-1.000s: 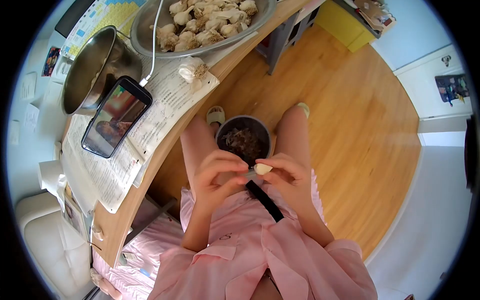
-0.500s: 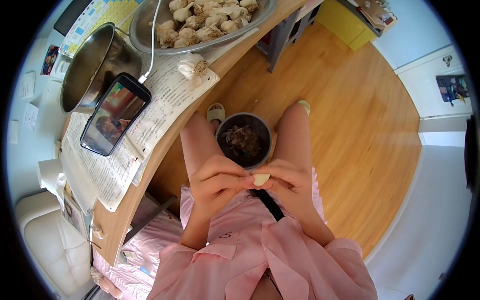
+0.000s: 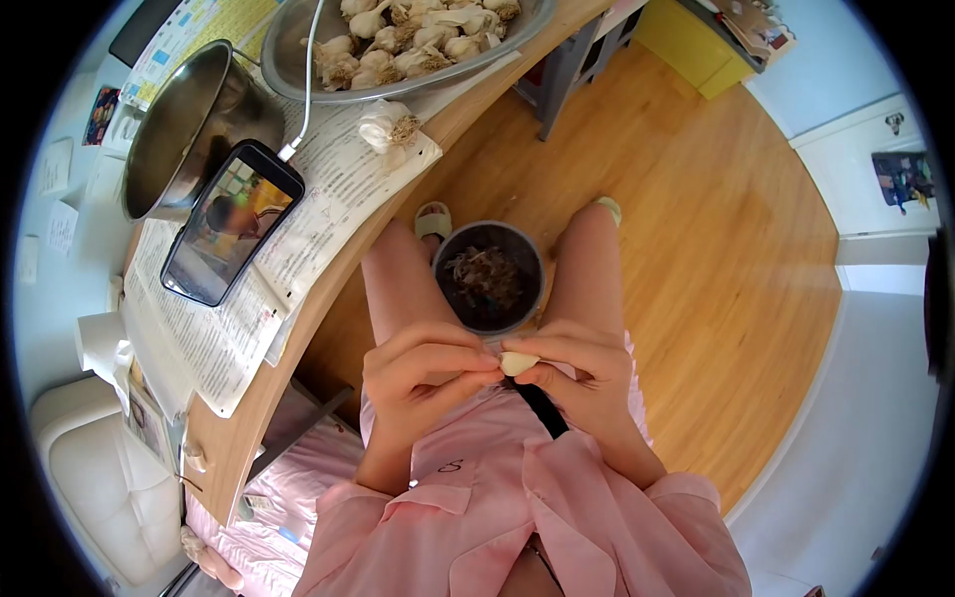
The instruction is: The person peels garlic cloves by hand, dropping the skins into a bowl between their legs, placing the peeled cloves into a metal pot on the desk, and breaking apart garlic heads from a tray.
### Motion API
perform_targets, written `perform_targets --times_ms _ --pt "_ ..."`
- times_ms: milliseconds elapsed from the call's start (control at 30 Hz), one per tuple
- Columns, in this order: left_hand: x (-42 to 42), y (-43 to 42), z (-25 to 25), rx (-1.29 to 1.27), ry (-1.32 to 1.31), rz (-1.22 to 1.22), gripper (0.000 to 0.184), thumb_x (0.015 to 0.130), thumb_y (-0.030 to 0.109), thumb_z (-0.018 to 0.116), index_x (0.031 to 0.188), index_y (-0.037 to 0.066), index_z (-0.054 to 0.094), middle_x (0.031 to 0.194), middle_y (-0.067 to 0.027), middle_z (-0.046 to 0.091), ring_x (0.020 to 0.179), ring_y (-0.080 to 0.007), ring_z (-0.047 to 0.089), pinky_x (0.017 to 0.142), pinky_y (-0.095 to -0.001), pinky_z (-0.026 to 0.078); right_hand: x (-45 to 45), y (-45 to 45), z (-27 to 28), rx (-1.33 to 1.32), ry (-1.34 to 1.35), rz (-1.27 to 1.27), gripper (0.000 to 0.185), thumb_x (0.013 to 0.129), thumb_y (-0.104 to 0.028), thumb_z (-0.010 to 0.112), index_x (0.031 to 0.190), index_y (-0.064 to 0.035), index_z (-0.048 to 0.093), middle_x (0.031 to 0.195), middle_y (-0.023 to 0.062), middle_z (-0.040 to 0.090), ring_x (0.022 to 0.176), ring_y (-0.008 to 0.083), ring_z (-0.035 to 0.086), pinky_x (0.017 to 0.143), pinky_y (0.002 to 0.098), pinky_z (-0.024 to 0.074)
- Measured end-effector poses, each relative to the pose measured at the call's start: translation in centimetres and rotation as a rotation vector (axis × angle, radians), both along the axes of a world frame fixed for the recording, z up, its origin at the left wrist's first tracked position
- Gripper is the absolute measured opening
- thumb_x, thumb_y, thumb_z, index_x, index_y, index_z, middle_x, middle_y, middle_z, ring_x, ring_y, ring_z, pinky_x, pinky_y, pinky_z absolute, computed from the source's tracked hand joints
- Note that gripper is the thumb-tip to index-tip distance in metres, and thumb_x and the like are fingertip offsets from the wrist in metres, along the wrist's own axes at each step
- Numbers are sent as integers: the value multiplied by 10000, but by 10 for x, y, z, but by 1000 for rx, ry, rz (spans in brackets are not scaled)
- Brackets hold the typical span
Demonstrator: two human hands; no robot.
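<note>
A pale, peeled-looking garlic clove (image 3: 518, 363) is pinched between my two hands, above my lap. My right hand (image 3: 585, 370) grips its right side between thumb and index finger. From the other side, the closed fingertips of my left hand (image 3: 430, 373) meet the clove's left end. Beyond the hands, a round dark bin (image 3: 538, 289) stands between my legs with papery brown skins (image 3: 485, 277) inside. On the table to the left, a whole garlic bulb (image 3: 386, 126) lies on printed paper near the edge.
A wide metal basin (image 3: 418, 92) piled with garlic bulbs (image 3: 423, 62) sits at the table's far end. Nearer is a deep steel pot (image 3: 159, 149), with a phone (image 3: 234, 224) leaning against it, its white cable (image 3: 308, 90) plugged in. A yellow box (image 3: 691, 50) stands on the floor.
The fingers of both hands have shifted slightly around the clove, and more of its surface shows now. The phone's screen picture has changed.
</note>
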State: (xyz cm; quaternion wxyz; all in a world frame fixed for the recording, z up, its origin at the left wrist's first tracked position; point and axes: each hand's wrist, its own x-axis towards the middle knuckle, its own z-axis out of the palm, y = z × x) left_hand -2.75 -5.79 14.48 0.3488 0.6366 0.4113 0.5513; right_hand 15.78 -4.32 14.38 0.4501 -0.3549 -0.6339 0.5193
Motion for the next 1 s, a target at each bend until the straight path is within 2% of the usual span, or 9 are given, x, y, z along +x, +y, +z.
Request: perform_targets --times_ms 267,367,467,567,1000 --pt "-2 0 7 22 61 -29 145 684 15 746 813 31 684 813 -85 632 700 -180 634 596 -255 501 -1 -1 4 83 -55 -17 238 730 -22 716 964 3 687 798 96 655 673 140 624 550 201 447" --pt "-2 1 9 22 96 -47 130 692 9 734 808 22 678 815 -86 625 707 -186 633 608 -261 506 3 -3 6 55 -95 20 293 731 -14 704 1022 -32 673 836 86 640 714 162 622 606 236 488" --pt "-3 1 9 13 101 -53 124 692 10 730 802 14 671 814 -83 618 710 -189 631 611 -263 506 3 -3 5 63 -103 19 296 728 -10 704 1021 -38 675 835 82 639 712 161 620 606 237 489" --pt "-4 0 6 2 99 -54 123 691 12 730 797 13 668 812 -82 616 710 -189 628 611 -266 504 -1 -3 3 115 -87 -19 251 728 -32 721 976 -8 689 791 77 645 656 119 608 526 198 438" --pt "-6 -1 3 -37 90 -82 133 696 -3 721 798 4 635 813 -85 601 728 -194 612 614 -272 490 -4 -2 -2 110 -79 -3 244 732 -20 714 974 -2 687 801 90 651 668 133 616 539 202 448"
